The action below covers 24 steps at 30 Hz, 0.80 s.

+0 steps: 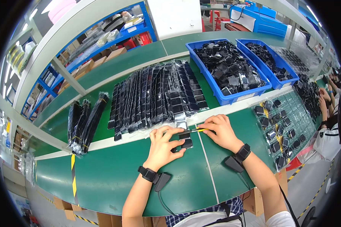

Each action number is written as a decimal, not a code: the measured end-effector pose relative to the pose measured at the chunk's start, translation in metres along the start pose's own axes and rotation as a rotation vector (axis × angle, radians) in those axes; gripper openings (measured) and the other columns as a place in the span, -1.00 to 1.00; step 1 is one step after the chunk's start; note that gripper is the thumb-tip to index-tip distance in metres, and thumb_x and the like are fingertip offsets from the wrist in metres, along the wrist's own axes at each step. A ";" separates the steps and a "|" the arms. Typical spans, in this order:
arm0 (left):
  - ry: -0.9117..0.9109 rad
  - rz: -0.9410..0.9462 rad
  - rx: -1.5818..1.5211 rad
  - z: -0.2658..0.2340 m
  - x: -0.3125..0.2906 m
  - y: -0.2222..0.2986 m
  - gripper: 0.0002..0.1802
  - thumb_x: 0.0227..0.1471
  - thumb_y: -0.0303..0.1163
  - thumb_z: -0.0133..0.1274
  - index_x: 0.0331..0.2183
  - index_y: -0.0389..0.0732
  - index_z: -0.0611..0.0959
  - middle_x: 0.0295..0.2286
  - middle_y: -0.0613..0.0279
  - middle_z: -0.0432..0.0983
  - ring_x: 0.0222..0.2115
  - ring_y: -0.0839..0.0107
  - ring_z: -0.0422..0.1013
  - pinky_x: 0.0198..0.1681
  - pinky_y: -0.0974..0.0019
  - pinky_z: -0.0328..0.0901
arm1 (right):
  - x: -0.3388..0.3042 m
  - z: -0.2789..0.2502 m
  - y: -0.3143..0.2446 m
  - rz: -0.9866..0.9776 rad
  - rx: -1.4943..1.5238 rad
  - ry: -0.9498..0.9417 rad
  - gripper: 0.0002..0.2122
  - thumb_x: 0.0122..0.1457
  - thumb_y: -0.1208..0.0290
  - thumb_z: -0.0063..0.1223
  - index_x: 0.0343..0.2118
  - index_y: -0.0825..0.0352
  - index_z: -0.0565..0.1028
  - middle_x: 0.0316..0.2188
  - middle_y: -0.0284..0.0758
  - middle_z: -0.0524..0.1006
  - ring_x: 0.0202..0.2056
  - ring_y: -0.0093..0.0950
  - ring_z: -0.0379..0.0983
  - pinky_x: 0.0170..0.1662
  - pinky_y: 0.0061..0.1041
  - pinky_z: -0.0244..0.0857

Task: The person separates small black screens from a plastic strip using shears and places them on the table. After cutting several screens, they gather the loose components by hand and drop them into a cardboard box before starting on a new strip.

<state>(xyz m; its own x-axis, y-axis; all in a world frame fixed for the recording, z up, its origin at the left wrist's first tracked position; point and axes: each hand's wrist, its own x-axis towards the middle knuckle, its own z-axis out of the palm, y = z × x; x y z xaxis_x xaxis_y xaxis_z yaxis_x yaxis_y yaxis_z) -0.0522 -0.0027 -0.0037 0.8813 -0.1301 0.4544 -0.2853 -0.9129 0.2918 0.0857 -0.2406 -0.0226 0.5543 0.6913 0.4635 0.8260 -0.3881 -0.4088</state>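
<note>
My left hand (164,146) is curled at the table's near edge, forefinger and thumb on the lower end of a clear plastic strip of black square pieces (186,143). My right hand (222,133) is closed in a pinch on a thin yellow-and-black strip (199,130). Its dark end reaches across to my left forefinger; what exactly it is I cannot make out. Just beyond my fingers lies a wide row of similar plastic strips filled with black squares (147,94), packed side by side. Both wrists wear black bands with small black boxes and cables.
Two blue bins (231,99) (282,84) heaped with black square pieces stand at the back right. Banded bundles of dark strips (91,125) lie left. Bubble wrap (291,109) with scattered black pieces is on the right, near another person's hands (323,98). A white rail crosses the green table (113,174).
</note>
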 end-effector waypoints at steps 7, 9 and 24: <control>0.120 -0.115 -0.140 0.018 0.011 -0.014 -0.92 -0.17 -0.31 0.36 -0.48 0.00 0.79 -0.07 0.48 0.58 0.06 0.24 0.28 0.14 0.11 0.07 | -0.005 -0.002 0.002 -0.008 0.004 -0.115 -0.78 0.17 0.33 0.21 -0.12 -0.05 0.66 -0.19 -0.53 0.51 0.02 -0.47 0.37 0.34 0.02 -0.19; 0.065 -0.194 -0.208 0.022 0.014 -0.018 -0.89 -0.10 -0.29 0.35 -0.43 -0.02 0.78 -0.12 0.46 0.60 0.03 0.28 0.34 0.14 0.13 0.07 | -0.005 -0.003 0.001 0.005 0.027 -0.121 -0.79 0.17 0.34 0.21 -0.13 -0.03 0.66 -0.18 -0.53 0.51 0.02 -0.46 0.37 0.34 0.01 -0.19; -0.114 -0.294 -0.207 0.021 0.021 -0.014 -0.81 0.01 -0.19 0.30 -0.33 -0.03 0.74 -0.09 0.46 0.52 0.07 0.29 0.31 0.18 0.07 0.01 | 0.005 0.006 -0.003 0.034 0.094 -0.166 -0.76 0.19 0.45 0.17 -0.14 -0.07 0.66 -0.17 -0.55 0.46 0.08 -0.46 0.31 0.37 -0.01 -0.35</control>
<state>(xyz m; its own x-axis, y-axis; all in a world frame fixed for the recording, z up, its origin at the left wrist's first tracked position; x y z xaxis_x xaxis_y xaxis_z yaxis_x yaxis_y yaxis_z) -0.0222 -0.0005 -0.0159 0.9699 0.0732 0.2321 -0.0731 -0.8220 0.5648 0.0851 -0.2323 -0.0244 0.5504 0.7731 0.3152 0.7897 -0.3595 -0.4972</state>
